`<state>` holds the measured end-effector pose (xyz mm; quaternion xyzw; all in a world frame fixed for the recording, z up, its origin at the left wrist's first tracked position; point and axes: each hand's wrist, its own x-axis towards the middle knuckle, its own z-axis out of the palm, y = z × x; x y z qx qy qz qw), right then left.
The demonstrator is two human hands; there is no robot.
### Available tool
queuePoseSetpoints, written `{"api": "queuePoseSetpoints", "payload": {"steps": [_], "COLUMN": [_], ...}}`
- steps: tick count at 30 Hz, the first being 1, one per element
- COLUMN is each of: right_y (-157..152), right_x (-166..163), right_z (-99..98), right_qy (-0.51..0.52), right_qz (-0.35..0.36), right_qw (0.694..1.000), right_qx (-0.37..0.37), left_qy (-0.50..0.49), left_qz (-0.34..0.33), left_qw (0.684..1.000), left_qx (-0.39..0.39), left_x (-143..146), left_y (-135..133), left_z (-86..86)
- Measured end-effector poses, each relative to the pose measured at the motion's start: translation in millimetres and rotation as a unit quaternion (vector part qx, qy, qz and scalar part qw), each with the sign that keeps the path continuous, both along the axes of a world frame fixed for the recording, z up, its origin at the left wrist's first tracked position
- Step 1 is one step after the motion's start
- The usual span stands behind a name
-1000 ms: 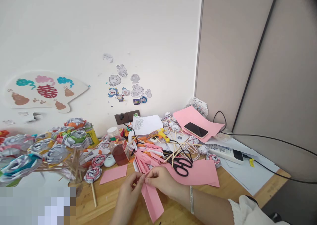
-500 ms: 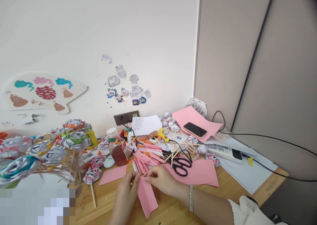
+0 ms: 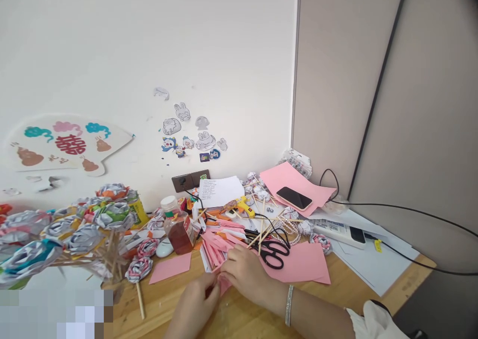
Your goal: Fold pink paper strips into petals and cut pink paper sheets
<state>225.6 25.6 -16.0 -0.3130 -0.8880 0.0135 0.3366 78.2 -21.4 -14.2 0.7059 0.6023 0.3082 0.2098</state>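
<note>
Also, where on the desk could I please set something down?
Bare wood shows between the stemmed paper rose and left hand, and between the large pink sheet and right forearm. Farther back, pink strips, scissors and the glue gun crowd together.

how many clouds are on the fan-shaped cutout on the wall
3. On the fan-shaped cutout, the teal cloud is at left, the pink cloud in the middle, the blue cloud at right; none looks hidden.
</note>
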Motion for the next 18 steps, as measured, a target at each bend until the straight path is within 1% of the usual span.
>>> {"api": "queuePoseSetpoints", "payload": {"steps": [3, 6, 8, 11, 13, 16, 18], "right_y": [-3, -7, -9, -11, -11, -11, -10], "right_x": [2, 5, 5, 4, 3, 3, 4], "right_z": [1.7, 3.5, 3.3, 2.7, 3.8, 6.8, 8.1], "right_qy": [0.001, 0.026, 0.031, 0.05, 0.079, 0.119, 0.125], "right_qz": [0.013, 0.008, 0.015, 0.039, 0.052, 0.075, 0.09], "right_qw": [0.999, 0.998, 0.998, 0.998, 0.995, 0.989, 0.986], "right_qx": [0.033, 0.049, 0.044, 0.015, -0.013, -0.054, -0.067], "left_qy": [-0.06, -0.159, -0.241, -0.347, -0.378, -0.392, -0.397], "left_qz": [0.004, 0.046, 0.06, 0.047, 0.035, 0.018, 0.015], "left_qw": [0.998, 0.985, 0.967, 0.932, 0.919, 0.91, 0.908], "left_qx": [-0.024, -0.04, -0.06, -0.09, -0.104, -0.13, -0.134], "left_x": [0, -4, -8, -10, -8, -5, -5], "left_y": [3, 5, 6, 6, 5, 5, 6], "left_z": [1.2, 8.0, 12.0, 13.9, 12.9, 10.2, 9.1]}}
